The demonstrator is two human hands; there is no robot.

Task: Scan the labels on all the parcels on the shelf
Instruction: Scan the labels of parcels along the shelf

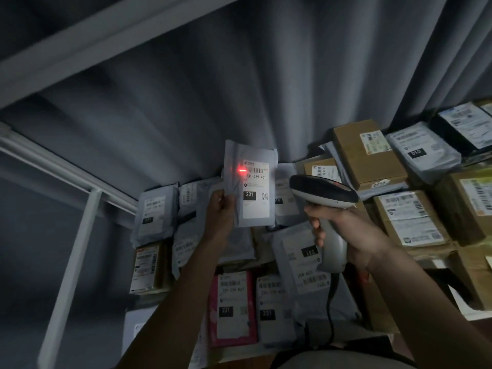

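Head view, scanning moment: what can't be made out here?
- Head view: small print on the held grey parcel label is too small; only 231-239-K01 reads.
- Lower parcels, such as the pink parcel, are partly covered by the forearms.
- Boxes at the right edge are cut off.
- The scanner trigger is hidden by the right hand.

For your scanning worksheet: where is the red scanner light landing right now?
Head view, centre: the red light hits the held parcel label's left edge, beside its barcode.

Both arms reach forward; the left hand (219, 209) pinches with thumb in front, the right hand (346, 235) curls in a fist-like grip.
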